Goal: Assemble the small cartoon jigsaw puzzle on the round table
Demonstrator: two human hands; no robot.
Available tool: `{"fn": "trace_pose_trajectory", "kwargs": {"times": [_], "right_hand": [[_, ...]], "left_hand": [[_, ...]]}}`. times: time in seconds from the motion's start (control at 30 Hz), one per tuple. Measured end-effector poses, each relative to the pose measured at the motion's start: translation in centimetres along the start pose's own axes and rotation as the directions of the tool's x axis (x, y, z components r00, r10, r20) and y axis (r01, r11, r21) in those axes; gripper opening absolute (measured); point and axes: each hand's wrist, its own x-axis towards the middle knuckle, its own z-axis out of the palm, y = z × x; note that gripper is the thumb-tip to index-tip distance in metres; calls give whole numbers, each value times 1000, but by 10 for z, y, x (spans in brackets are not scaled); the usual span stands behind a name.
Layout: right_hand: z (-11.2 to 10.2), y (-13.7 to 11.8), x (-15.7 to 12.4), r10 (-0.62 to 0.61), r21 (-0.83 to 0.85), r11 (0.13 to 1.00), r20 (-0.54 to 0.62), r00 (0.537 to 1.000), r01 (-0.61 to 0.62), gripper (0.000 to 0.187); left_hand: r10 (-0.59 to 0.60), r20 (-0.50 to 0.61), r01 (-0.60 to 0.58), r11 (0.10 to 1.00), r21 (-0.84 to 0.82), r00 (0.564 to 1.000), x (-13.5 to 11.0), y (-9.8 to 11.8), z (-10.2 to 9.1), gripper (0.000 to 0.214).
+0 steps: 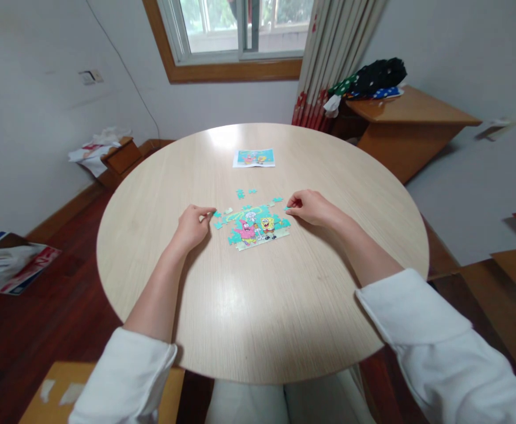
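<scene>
A partly assembled cartoon jigsaw puzzle point(258, 228) lies on the round table between my hands, with gaps along its outline. My left hand point(192, 227) is at its left side, index finger stretched out and its tip at a loose teal puzzle piece point(217, 214); the thumb stands apart and the other fingers are curled under. At the puzzle's upper right, my right hand point(309, 207) pinches a small blue puzzle piece point(287, 208) between thumb and fingertips, close to the tabletop. More loose pieces point(240, 194) lie above the puzzle, and another piece point(218, 225) sits near its left edge.
A printed reference picture point(253, 158) lies farther back on the round wooden table point(258, 312). Beyond are a window and a curtain point(328, 53). A wooden cabinet point(416, 109) with cloths on top stands at the right. A cardboard box point(70, 391) is below the table at left.
</scene>
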Motion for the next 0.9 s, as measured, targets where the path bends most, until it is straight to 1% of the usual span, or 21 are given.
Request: {"fn": "trace_pose_trajectory", "kwargs": {"times": [0.23, 0.37, 0.63, 0.9], "right_hand": [[1, 1, 0, -8, -9, 1000, -10, 1000, 8, 4], [1, 0, 0, -8, -4, 1000, -8, 1000, 8, 5], [3, 3, 1, -18, 10, 1000, -19, 1000, 18, 7], [4, 7, 3, -72, 60, 995, -51, 996, 75, 18]], "left_hand": [[-9, -2, 9, 1000, 11, 1000, 0, -1, 1, 31], [-4, -23, 4, 1000, 12, 1000, 1, -2, 2, 26], [1, -32, 0, 1000, 22, 999, 2, -2, 1, 13], [-44, -41, 44, 999, 8, 998, 2, -1, 1, 8]]}}
